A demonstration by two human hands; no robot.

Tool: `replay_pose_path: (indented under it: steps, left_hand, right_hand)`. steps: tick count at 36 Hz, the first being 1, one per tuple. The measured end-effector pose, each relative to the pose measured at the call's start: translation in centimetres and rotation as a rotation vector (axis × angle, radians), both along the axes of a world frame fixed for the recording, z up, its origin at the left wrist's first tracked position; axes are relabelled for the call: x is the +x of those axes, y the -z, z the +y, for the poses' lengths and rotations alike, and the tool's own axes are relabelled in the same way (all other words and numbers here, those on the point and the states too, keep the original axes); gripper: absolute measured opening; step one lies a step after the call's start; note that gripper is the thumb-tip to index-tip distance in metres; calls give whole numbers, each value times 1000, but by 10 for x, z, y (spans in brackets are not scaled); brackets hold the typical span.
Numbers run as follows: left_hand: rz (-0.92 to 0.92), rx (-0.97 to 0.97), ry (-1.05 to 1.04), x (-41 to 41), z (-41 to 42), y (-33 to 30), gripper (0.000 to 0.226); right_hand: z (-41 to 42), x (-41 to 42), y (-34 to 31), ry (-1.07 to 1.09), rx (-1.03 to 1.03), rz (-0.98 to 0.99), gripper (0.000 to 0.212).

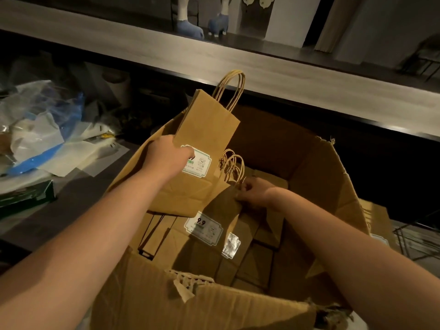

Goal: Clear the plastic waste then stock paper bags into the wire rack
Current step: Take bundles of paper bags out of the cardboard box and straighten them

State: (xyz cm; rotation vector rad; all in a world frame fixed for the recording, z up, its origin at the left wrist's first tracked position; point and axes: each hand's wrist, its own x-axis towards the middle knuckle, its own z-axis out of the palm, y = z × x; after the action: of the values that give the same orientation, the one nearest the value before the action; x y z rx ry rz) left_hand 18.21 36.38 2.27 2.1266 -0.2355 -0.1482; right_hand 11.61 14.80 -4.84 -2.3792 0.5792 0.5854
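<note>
- A large cardboard box (238, 303), flaps open, is kept near for reach.
- One kraft paper bag (207, 129) is held raised, flat, by the left hand (169, 156), fingers curled round its edge.
- A second bag (221, 210), in the box, is pinched near its handles by the right hand (254, 191).
- Plastic waste (40, 129) lies far left; the wire rack (414, 241) stands right.

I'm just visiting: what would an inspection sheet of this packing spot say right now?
Surface: dark counter, dimly lit.
Job's things: open cardboard box of flat paper bags; wire rack at right edge.
Clutter: plastic waste heaped at left.
Hands: left hand holds a raised paper bag; right hand pinches another bag's handles.
Cables: nothing seen.
Surroundings: wooden ledge behind, blue figurines beyond it.
</note>
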Motion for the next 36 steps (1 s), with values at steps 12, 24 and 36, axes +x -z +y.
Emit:
replay_pose_path:
  steps: [12,24,36]
  left_hand:
    - [-24,13,-54,2,0,1,4]
    - [-36,-2,-25,0,1,0,8]
    - [-47,-24,-25,2,3,2,7]
  right_hand:
    - [-11,-5,-8,0,-85,-8,7]
    - [18,-2,5,86,-9,-169,11]
    - [25,-3,-12,329,451,-286,36]
